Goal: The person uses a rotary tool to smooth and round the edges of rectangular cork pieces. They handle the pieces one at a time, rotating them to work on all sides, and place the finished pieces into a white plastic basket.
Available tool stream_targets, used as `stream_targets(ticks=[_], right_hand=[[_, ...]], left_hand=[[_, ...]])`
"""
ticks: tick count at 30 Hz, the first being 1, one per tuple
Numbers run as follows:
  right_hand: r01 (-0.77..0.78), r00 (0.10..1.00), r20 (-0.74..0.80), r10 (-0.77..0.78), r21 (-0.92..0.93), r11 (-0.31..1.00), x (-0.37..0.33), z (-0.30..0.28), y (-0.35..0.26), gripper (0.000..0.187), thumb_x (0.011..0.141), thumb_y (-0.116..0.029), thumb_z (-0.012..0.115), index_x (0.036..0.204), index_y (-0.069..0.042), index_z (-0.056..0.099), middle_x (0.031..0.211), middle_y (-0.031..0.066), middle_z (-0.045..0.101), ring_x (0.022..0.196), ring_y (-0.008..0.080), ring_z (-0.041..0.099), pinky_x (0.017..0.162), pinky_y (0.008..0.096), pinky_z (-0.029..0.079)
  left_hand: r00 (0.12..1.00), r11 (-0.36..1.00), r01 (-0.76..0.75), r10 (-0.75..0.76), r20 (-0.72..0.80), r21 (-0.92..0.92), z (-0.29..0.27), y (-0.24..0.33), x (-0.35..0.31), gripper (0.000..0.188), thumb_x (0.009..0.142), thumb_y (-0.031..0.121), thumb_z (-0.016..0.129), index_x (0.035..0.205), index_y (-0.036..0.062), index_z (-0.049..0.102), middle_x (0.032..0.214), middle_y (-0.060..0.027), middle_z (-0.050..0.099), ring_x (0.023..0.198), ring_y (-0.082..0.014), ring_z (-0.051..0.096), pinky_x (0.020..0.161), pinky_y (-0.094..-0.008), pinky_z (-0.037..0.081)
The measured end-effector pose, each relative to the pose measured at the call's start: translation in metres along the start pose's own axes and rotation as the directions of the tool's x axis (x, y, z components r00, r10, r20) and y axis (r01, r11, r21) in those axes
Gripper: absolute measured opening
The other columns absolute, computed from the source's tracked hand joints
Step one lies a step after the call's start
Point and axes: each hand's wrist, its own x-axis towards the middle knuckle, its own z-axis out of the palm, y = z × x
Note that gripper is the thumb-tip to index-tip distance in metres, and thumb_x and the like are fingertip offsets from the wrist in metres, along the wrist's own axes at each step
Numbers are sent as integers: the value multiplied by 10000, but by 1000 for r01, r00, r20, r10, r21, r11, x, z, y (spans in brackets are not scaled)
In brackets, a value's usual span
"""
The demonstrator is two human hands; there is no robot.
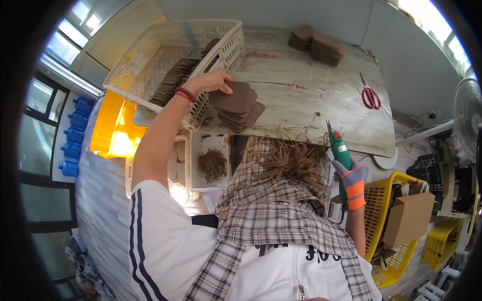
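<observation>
My bare left hand (213, 83), with red bands at the wrist, reaches over the near edge of a white plastic crate. Its thumb lies on the top of a fanned stack of flat brown pieces with rounded corners (238, 103), and the fingers close around the edge. In my right hand (350, 178), which wears a grey and orange glove, is a green electric cutter (340, 149). The cutter's narrow dark tip points away from me, near the table's front edge. Curly brown strips (291, 160) lie in a heap on my plaid apron (266, 200).
Inside the white crate (233, 45) stand rows of brown pieces. Red-handled scissors (371, 98) and stacked brown pieces (326, 49) lie on the wooden table (286, 75). Below, a white bin (203, 186) holds scraps. At right are a yellow basket (374, 210) and a fan (467, 113).
</observation>
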Motion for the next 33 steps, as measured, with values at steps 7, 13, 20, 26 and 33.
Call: stream_targets(ticks=[7, 13, 20, 26, 33], right_hand=[[-67, 995, -72, 65, -16, 998, -18, -7, 6, 376, 750, -224, 780, 941, 14, 561, 649, 51, 592, 511, 106, 557, 440, 238, 437], [-112, 991, -67, 112, -4, 994, -26, -2, 10, 375, 747, -225, 784, 938, 13, 565, 657, 56, 603, 509, 103, 559, 443, 238, 444], [-68, 996, -50, 69, 18, 998, -19, 5, 27, 375, 751, -224, 785, 945, 16, 573, 677, 45, 605, 503, 88, 549, 445, 238, 447], [-76, 997, -20, 77, 36, 996, -19, 12, 15, 384, 754, -220, 778, 983, 18, 583, 687, 29, 602, 511, 84, 547, 453, 226, 434], [14, 999, 47, -11, -61, 998, 4, 26, 18, 456, 738, -310, 781, 1017, 2, 599, 702, 38, 626, 545, 79, 551, 515, 233, 454]], left_hand=[[948, 853, -319, 291, 133, 412, 9, -16, 28, 830, 609, 96, 817, 1324, 88, 397, 1396, -133, 378, 1269, -296, 378, 993, -389, 365], [940, 928, -170, 51, 338, 332, 21, -10, 34, 881, 520, 111, 850, 1296, 45, 438, 1313, -146, 463, 1211, -303, 450, 994, -390, 386], [966, 975, -130, 83, 246, 181, 33, -3, 23, 764, 529, 186, 846, 1190, -14, 519, 1104, -149, 538, 1063, -318, 526, 913, -381, 432], [947, 908, -256, 305, -104, 331, 62, -3, 28, 831, 548, 197, 838, 1249, -6, 440, 1069, -171, 524, 1035, -347, 517, 893, -398, 427], [719, 828, -401, 549, -427, 391, 126, 8, 28, 867, 563, 160, 826, 1276, 13, 355, 1201, -214, 483, 1106, -369, 481, 910, -429, 404]])
